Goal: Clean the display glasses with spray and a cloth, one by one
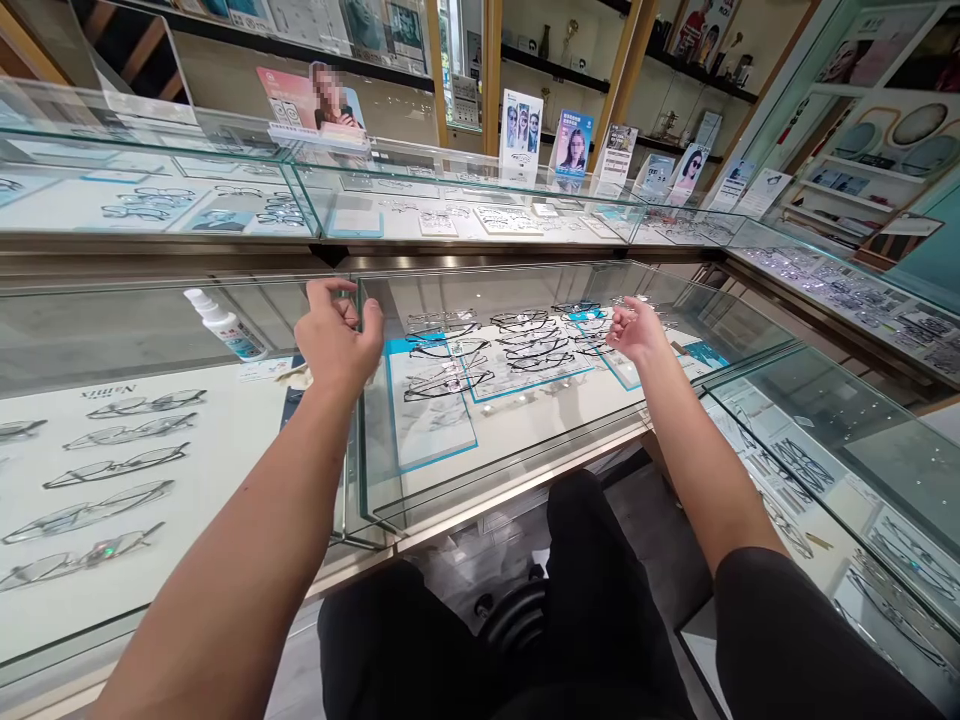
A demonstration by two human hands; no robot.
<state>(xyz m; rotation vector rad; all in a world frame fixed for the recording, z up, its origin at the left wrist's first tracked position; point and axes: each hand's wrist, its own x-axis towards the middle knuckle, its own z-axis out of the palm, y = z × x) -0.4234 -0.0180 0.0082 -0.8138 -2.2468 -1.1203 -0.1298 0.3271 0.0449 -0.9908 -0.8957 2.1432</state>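
My left hand (339, 335) hovers at the corner of the glass display case (525, 425), by its upright pane. Its fingers are bent and its thumb stands apart, with nothing seen in the grasp. Over the case's right part is my right hand (636, 330), fingers loosely curled and spaced, holding nothing I can make out. Between the hands, several dark-rimmed eyeglasses (536, 350) lie in rows inside the case, partly on blue-edged clear panels (435, 455). Whether either hand touches the glass, I cannot tell.
To the left, a case holds a row of eyeglasses (116, 465) and a white spray bottle (225, 325). Another glass case (810, 460) adjoins on the right. Behind runs a higher counter (465, 250) with advertising cards (574, 145). Below is a wheeled chair base (517, 610).
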